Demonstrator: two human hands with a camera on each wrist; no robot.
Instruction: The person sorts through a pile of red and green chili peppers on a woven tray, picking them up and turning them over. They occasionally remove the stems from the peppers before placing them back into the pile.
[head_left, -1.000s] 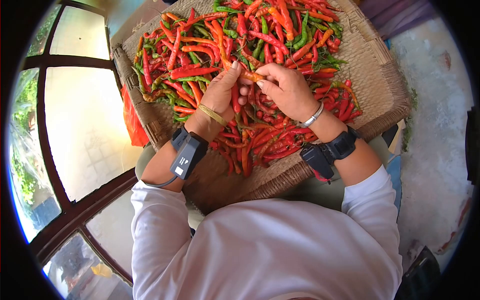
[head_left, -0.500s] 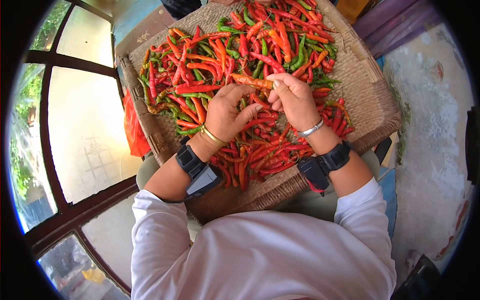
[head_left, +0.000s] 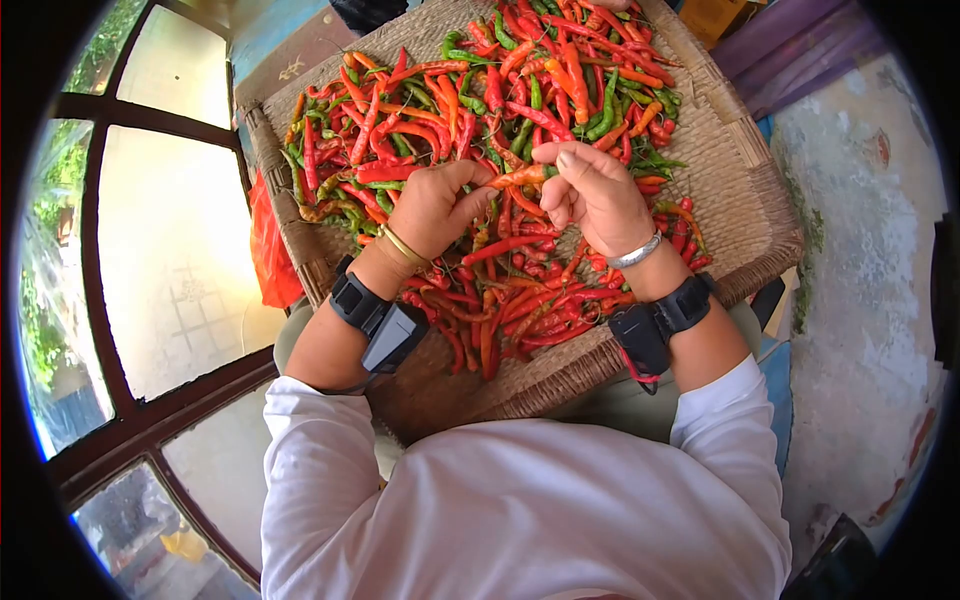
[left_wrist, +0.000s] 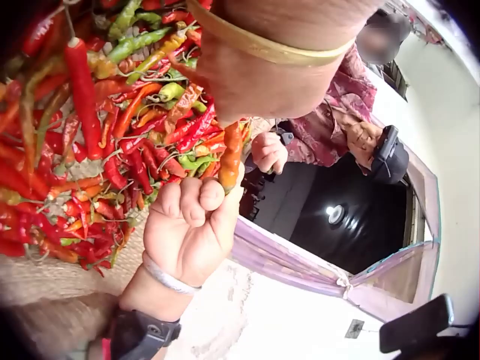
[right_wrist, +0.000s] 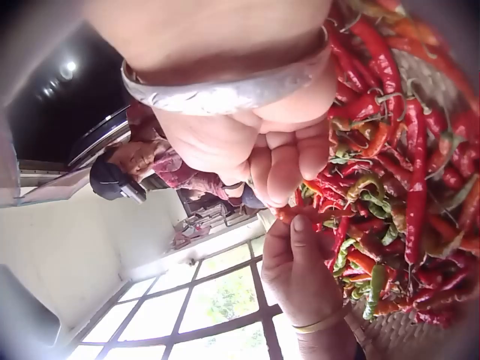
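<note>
An orange chili pepper [head_left: 520, 177] with a green stem end is held between both hands above a heap of chilies [head_left: 545, 235]. My left hand [head_left: 430, 208] pinches its tip between thumb and forefinger. At the stem end, the thumb and forefinger of my right hand [head_left: 602, 205] grip it, with the other fingers curled in. From the left wrist, the same orange pepper [left_wrist: 232, 154] rises out of the right hand [left_wrist: 184, 225]. In the right wrist view the left hand [right_wrist: 304, 274] comes up from below to the pepper, which the right fingers partly cover.
The chilies, red, orange and green, lie in a woven tray [head_left: 745, 215] across the person's lap. Windows [head_left: 190, 260] stand at the left beside an orange-red bag [head_left: 272, 250]. Another person [left_wrist: 326, 139] is across the tray, a hand [left_wrist: 268, 152] near the far chilies.
A second ago both hands were on an orange pepper. Half a second ago the left fingers were off it while the right hand held it. Now the left hand pinches the tip again.
</note>
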